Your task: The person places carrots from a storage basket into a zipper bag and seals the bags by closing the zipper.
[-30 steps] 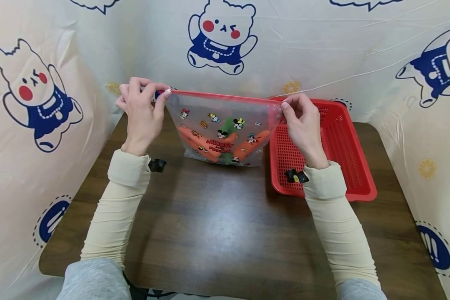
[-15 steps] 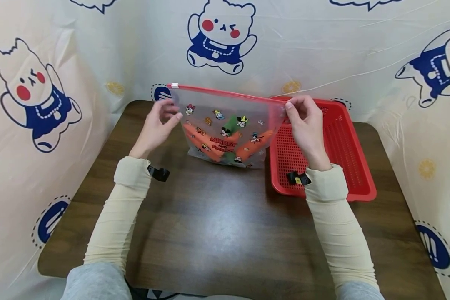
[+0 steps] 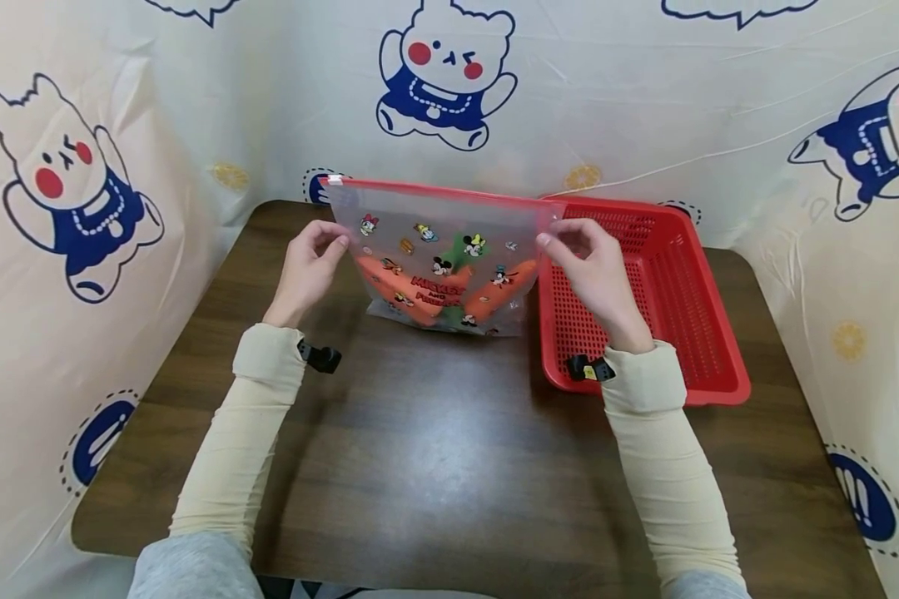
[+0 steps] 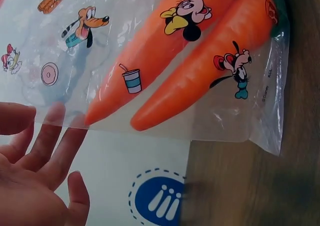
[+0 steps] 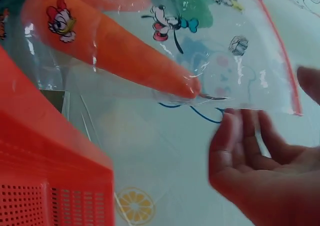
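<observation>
A clear zip bag (image 3: 449,195) with a red top strip and cartoon prints stands on the table. Orange carrots (image 3: 498,291) with green tops show through its plastic; in the left wrist view two carrots (image 4: 170,95) lie side by side. My left hand (image 3: 305,270) pinches the bag's left edge below the white slider (image 3: 335,180), thumb in front and fingers behind the plastic. At the right edge, just under the red strip, is my right hand (image 3: 595,270). Its fingertips (image 5: 230,121) meet the edge, while the thumb stands apart from them in the right wrist view.
A red perforated basket (image 3: 719,349) stands on the right of the brown table (image 3: 434,466), close beside the bag. Behind and at both sides hangs a pale sheet (image 3: 607,83) with cartoon bears.
My left hand lets go of the slider corner, moves down and takes the bag's left edge lower. The right hand leaves the top corner and slides slightly down; the bag shifts a little right, then back.
</observation>
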A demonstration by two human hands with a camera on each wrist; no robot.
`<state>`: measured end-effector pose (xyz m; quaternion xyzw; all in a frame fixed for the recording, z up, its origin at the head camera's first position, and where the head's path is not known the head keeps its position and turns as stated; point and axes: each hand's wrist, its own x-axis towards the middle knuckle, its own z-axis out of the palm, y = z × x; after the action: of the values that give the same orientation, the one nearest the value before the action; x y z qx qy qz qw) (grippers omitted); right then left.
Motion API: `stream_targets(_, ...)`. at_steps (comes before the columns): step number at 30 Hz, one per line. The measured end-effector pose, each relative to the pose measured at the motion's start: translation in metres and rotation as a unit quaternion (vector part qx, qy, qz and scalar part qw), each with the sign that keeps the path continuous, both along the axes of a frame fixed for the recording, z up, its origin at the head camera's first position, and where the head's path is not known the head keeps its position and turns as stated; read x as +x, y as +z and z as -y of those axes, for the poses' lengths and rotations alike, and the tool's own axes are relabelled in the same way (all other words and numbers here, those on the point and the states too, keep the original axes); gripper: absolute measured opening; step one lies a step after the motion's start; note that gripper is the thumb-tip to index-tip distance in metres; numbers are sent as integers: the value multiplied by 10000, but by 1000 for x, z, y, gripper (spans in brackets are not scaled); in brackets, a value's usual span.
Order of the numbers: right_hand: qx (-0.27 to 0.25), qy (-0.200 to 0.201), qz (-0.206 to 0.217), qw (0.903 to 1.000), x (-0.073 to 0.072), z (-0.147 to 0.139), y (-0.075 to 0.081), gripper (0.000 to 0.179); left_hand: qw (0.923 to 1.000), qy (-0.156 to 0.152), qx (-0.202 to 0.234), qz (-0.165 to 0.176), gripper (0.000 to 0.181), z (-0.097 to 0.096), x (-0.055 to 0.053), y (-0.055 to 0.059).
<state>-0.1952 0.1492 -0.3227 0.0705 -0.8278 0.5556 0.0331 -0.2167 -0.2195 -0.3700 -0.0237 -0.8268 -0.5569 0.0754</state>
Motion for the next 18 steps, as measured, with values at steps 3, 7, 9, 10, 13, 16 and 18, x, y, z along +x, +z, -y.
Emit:
stream_targets(3, 361, 243, 336, 9985, 2, 10, -6, 39, 9999, 128, 80, -18, 20, 8, 3, -1)
stream_targets(7, 264, 254, 565, 9977, 4, 32, -17, 31, 9995, 256, 170, -83, 16, 17, 8, -3)
stream_targets(9, -81, 131, 566, 9983, 6, 44, -22, 26, 9993, 268, 228, -116, 14, 20, 10, -4)
stream_targets(10, -264, 46, 537, 9982, 7, 49, -25, 23, 9992, 272, 241, -152, 14, 22, 10, -5)
stream_targets(13, -914, -226, 352, 9949, 10, 60, -30, 15, 9985, 270, 336, -337, 14, 27, 12, -8)
stream_targets(16, -1426, -488, 104, 9885, 14, 68, -32, 9, 9973, 270, 449, -518, 13, 30, 18, -1)
stream_targets(18, -1722, -666, 51, 9828, 15, 73, -33, 9, 9964, 304, 474, -636, 12, 29, 24, 7)
